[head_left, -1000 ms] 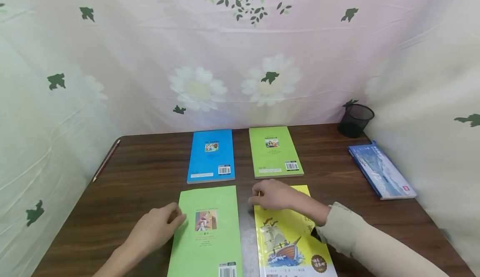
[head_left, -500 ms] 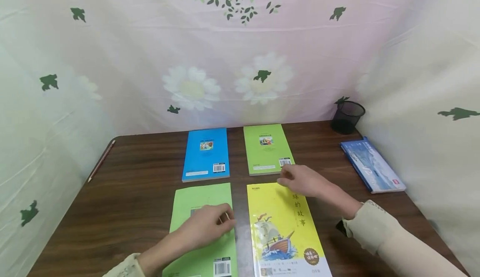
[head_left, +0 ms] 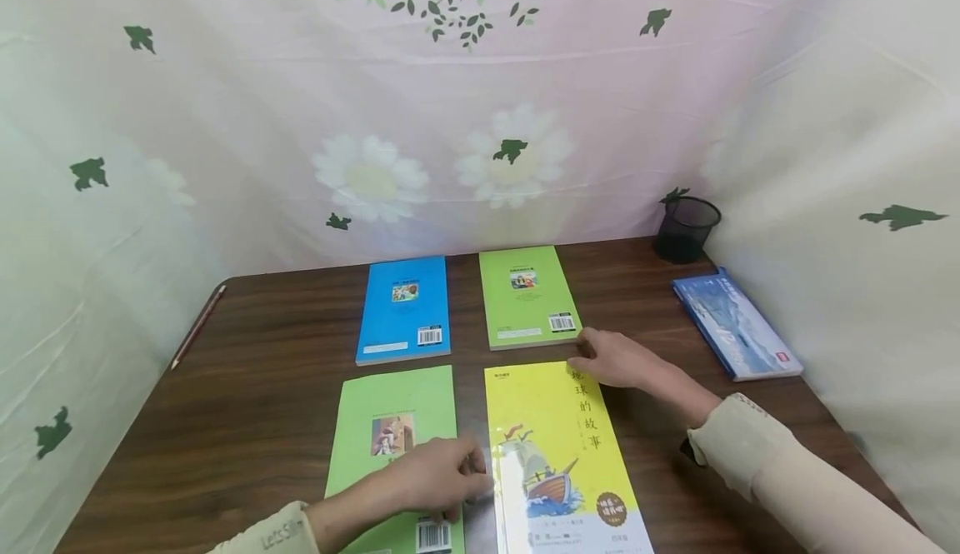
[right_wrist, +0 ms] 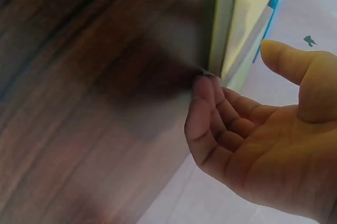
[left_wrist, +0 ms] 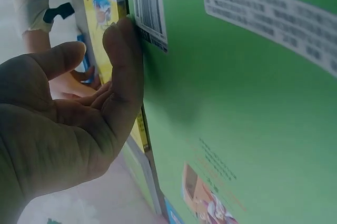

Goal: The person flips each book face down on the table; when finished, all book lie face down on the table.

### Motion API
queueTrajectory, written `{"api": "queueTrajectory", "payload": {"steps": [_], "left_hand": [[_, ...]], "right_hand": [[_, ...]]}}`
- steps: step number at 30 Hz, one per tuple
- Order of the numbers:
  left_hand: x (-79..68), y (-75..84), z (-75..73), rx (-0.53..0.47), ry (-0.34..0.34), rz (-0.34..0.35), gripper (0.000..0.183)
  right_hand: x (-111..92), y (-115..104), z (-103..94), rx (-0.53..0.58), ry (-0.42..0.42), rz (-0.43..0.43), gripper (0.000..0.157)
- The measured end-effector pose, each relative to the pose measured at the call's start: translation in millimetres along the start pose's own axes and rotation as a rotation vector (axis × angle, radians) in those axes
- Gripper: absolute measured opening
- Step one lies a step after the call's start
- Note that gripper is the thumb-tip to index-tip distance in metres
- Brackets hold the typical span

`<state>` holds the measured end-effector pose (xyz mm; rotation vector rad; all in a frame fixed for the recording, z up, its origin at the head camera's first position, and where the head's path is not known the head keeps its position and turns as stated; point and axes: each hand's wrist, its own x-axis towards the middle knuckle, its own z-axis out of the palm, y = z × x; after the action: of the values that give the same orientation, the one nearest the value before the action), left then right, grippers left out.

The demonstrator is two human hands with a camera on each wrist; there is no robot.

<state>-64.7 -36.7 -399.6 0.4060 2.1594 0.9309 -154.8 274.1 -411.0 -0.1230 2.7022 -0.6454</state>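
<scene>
A yellow book (head_left: 551,446) with a sailing ship on its cover lies flat in the near row. At its far right corner is my right hand (head_left: 626,360); in the right wrist view the bent fingers (right_wrist: 202,113) reach the book's edge and the thumb stands apart. My left hand (head_left: 435,475) is over the near green book (head_left: 356,437), its fingertips by the narrow gap beside the yellow book's left edge. The left wrist view shows that thumb and fingers (left_wrist: 124,71) apart with nothing between them; whether they touch the yellow book I cannot tell.
Behind lie a blue book (head_left: 405,316) and another green book (head_left: 525,308). To the right are a blue-and-white book (head_left: 738,329) and a black mesh pen holder (head_left: 686,229). A pencil (head_left: 198,326) lies along the left edge of the wooden table (head_left: 262,387).
My left hand has moved right across the near green book toward the yellow one. My right hand has moved from the yellow book's far left corner to its far right corner.
</scene>
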Motion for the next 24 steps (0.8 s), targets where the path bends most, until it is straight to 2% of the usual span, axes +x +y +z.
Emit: {"api": "queueTrajectory", "payload": {"steps": [3, 8, 11, 17, 22, 24], "left_hand": [[0.8, 1.1, 5.2, 0.055, 0.008, -0.027, 0.019], [0.3, 6.6, 18.9, 0.282, 0.061, -0.011, 0.038], [-0.2, 10.5, 27.5, 0.367, 0.081, -0.013, 0.045], [-0.2, 13.5, 39.1, 0.519, 0.102, -0.031, 0.041], [1.9, 13.1, 48.8, 0.683, 0.107, -0.022, 0.048], [3.9, 13.2, 51.6, 0.705, 0.103, -0.034, 0.049]], "right_hand": [[2, 1, 2.5, 0.006, -0.026, 0.001, 0.06], [4, -1, 4.5, 0.002, -0.04, 0.008, 0.065], [4, -3, 4.9, -0.005, -0.037, 0.015, 0.072], [2, -6, 6.3, -0.031, -0.036, 0.039, 0.084], [0, -8, 8.9, -0.06, -0.019, 0.056, 0.079], [-1, -9, 9.4, -0.06, -0.009, 0.059, 0.073]]}}
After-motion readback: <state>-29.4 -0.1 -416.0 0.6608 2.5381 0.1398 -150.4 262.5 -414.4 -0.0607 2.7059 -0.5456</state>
